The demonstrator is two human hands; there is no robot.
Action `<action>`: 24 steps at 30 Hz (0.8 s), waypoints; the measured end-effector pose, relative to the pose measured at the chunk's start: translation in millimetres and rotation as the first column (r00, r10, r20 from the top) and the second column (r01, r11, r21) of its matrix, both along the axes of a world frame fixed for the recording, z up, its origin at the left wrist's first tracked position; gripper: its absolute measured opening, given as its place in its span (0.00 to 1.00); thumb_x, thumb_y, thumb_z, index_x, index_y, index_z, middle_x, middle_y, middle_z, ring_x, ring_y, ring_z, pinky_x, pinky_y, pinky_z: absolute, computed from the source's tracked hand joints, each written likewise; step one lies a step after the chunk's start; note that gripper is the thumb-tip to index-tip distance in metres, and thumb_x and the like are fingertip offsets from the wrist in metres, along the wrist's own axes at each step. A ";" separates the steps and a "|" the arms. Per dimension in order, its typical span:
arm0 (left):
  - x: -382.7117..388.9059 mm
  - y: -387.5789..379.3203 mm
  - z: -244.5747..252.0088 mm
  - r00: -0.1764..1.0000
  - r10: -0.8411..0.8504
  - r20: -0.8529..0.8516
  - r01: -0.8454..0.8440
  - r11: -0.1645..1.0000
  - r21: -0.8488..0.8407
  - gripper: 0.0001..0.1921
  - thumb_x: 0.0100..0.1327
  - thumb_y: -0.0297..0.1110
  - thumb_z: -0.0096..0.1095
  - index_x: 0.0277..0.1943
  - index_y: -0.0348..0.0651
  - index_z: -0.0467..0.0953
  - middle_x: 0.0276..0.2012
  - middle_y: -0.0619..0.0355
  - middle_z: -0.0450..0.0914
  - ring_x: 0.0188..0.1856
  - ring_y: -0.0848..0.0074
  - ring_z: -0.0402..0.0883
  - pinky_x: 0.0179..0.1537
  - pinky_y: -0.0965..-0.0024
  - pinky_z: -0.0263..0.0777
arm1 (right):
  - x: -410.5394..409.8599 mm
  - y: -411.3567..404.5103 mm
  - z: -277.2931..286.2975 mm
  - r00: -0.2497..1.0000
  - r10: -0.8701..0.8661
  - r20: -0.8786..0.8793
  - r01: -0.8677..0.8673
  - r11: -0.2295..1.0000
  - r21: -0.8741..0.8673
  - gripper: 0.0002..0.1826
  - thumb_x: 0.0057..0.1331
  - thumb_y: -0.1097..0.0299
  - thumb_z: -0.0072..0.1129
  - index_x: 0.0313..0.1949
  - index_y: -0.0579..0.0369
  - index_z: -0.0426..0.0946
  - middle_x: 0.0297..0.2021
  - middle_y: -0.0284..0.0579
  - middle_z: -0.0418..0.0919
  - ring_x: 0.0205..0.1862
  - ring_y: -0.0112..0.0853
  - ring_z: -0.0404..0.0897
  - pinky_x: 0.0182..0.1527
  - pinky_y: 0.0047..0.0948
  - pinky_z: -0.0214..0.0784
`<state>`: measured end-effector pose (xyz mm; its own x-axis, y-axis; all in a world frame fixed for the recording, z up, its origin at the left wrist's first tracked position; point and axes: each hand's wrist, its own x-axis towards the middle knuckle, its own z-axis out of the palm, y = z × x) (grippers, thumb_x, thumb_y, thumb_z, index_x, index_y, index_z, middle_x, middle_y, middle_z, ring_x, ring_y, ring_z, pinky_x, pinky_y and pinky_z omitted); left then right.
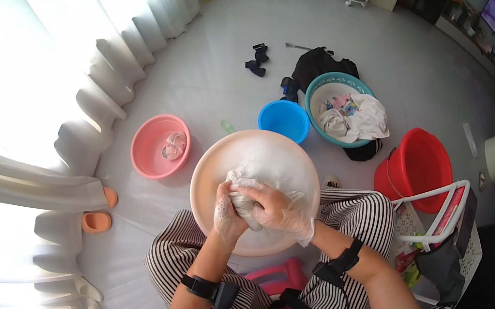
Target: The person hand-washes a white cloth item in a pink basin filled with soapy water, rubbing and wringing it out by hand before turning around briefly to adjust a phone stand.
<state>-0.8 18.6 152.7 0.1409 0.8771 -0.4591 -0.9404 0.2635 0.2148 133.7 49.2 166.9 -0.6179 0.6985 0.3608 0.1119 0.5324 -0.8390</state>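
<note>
A bunched wet white cloth (245, 204) is squeezed between my two hands, over a pale pink basin (203, 172) of white, sudsy water. My left hand (227, 215), soapy and in a clear thin glove, closes on the cloth's left side. On the right, my right hand (276, 206) wraps the cloth, its clear plastic glove loose at the wrist. More of the cloth trails in the foam (267, 151). The basin stands between my knees, in striped trousers.
Beyond the basin stand a pink basin (147, 150) holding a small pink cloth, a blue basin (282, 121) and a teal basin (314, 125) of laundry. At right are a red bucket (426, 167) and a white cart (440, 234). Dark clothes (324, 66) lie on the floor.
</note>
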 end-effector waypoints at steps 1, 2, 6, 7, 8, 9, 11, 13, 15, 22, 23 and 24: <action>-3.5 -3.2 -3.2 1.000 0.012 -0.003 -0.012 1.000 -0.001 0.18 0.69 0.45 0.43 0.49 0.40 0.71 0.43 0.52 0.79 0.45 0.66 0.79 0.52 0.61 0.73 | -6.5 -12.0 5.7 1.000 0.012 -0.003 -0.012 1.000 -0.001 0.22 0.57 0.72 0.51 0.53 0.58 0.73 0.52 0.54 0.71 0.49 0.48 0.72 0.56 0.44 0.63; -6.6 -7.3 -9.3 0.997 0.063 -0.035 -0.062 0.997 0.037 0.18 0.68 0.47 0.44 0.48 0.40 0.72 0.40 0.52 0.79 0.41 0.66 0.80 0.48 0.61 0.74 | -12.1 -25.2 12.3 0.997 -0.078 0.016 0.075 0.989 0.127 0.22 0.56 0.73 0.53 0.52 0.57 0.74 0.51 0.51 0.72 0.47 0.47 0.72 0.55 0.42 0.64; -9.1 -3.3 -21.9 0.990 0.085 0.113 -0.055 0.968 -0.243 0.18 0.66 0.49 0.52 0.46 0.42 0.72 0.34 0.53 0.80 0.35 0.68 0.80 0.36 0.63 0.78 | -17.3 -53.3 20.5 0.984 -0.176 0.034 0.156 0.933 0.323 0.19 0.54 0.73 0.58 0.47 0.55 0.76 0.43 0.43 0.75 0.42 0.45 0.72 0.50 0.39 0.67; -8.1 -0.6 -28.1 0.964 0.066 0.259 0.009 0.960 -0.280 0.17 0.66 0.48 0.54 0.46 0.42 0.72 0.34 0.53 0.80 0.35 0.68 0.80 0.34 0.63 0.78 | -16.2 -53.3 19.8 0.986 -0.168 0.016 0.148 0.903 0.403 0.17 0.55 0.73 0.58 0.46 0.55 0.77 0.41 0.43 0.76 0.40 0.44 0.73 0.47 0.39 0.69; -3.8 -4.8 -34.1 0.976 0.041 0.213 0.010 0.972 -0.233 0.15 0.67 0.44 0.53 0.46 0.41 0.72 0.36 0.53 0.80 0.36 0.67 0.80 0.37 0.64 0.78 | -14.4 -44.5 4.7 0.984 -0.177 -0.011 0.164 0.883 0.441 0.15 0.55 0.73 0.58 0.44 0.54 0.77 0.37 0.42 0.77 0.36 0.44 0.74 0.40 0.39 0.70; 3.1 -8.7 -44.4 0.976 0.042 0.212 0.009 0.972 -0.235 0.15 0.67 0.44 0.53 0.46 0.41 0.72 0.36 0.53 0.80 0.36 0.67 0.80 0.37 0.64 0.78 | -13.1 -34.2 -4.0 0.984 -0.176 -0.011 0.163 0.884 0.439 0.15 0.55 0.73 0.58 0.44 0.54 0.77 0.37 0.42 0.77 0.36 0.44 0.74 0.40 0.39 0.70; 17.1 -13.1 -59.4 0.986 0.077 -0.147 -0.097 0.986 -0.133 0.13 0.69 0.40 0.48 0.48 0.40 0.71 0.38 0.53 0.80 0.38 0.66 0.80 0.43 0.60 0.77 | -11.5 -13.8 -7.7 0.980 -0.196 0.035 0.180 0.945 0.272 0.14 0.56 0.73 0.56 0.44 0.55 0.76 0.36 0.45 0.77 0.32 0.45 0.75 0.36 0.39 0.71; 24.0 -4.3 -11.3 0.976 0.059 -0.208 -0.090 0.986 -0.142 0.15 0.70 0.38 0.43 0.52 0.40 0.70 0.44 0.52 0.79 0.47 0.65 0.78 0.53 0.58 0.72 | -3.0 -1.5 -0.8 0.957 -0.263 0.122 0.229 0.944 0.236 0.15 0.57 0.73 0.54 0.45 0.55 0.76 0.38 0.47 0.77 0.35 0.46 0.75 0.39 0.40 0.70; 21.8 -1.4 12.2 0.986 0.050 -0.161 -0.075 0.985 -0.153 0.18 0.71 0.39 0.39 0.56 0.39 0.68 0.53 0.51 0.75 0.56 0.64 0.73 0.62 0.59 0.63 | -0.5 7.5 5.1 0.932 -0.304 0.199 0.265 0.943 0.201 0.16 0.58 0.73 0.53 0.47 0.56 0.75 0.40 0.49 0.77 0.38 0.47 0.75 0.42 0.41 0.69; 8.9 -9.6 24.4 0.950 -0.110 -0.293 0.115 0.993 -0.001 0.33 0.69 0.57 0.33 0.65 0.38 0.59 0.62 0.50 0.67 0.63 0.60 0.66 0.66 0.58 0.53 | -6.4 -6.9 12.8 0.973 -0.158 0.167 0.144 0.985 0.091 0.25 0.52 0.78 0.54 0.52 0.57 0.73 0.53 0.54 0.71 0.58 0.49 0.67 0.61 0.41 0.59; 8.2 -10.5 23.6 0.950 -0.109 -0.293 0.113 0.994 -0.002 0.33 0.69 0.57 0.33 0.65 0.38 0.59 0.62 0.50 0.67 0.63 0.60 0.66 0.66 0.58 0.53 | -4.7 -1.7 9.3 0.978 -0.169 0.126 0.164 0.985 0.046 0.25 0.49 0.79 0.54 0.50 0.57 0.74 0.51 0.53 0.72 0.55 0.48 0.70 0.59 0.41 0.62; 7.2 -10.1 21.8 0.928 -0.163 -0.335 0.166 0.986 -0.021 0.34 0.68 0.59 0.34 0.66 0.39 0.58 0.62 0.48 0.66 0.63 0.60 0.65 0.66 0.59 0.53 | -4.0 1.9 6.0 0.979 -0.185 0.084 0.185 0.983 0.002 0.24 0.47 0.80 0.54 0.48 0.57 0.76 0.49 0.53 0.74 0.52 0.48 0.73 0.58 0.40 0.64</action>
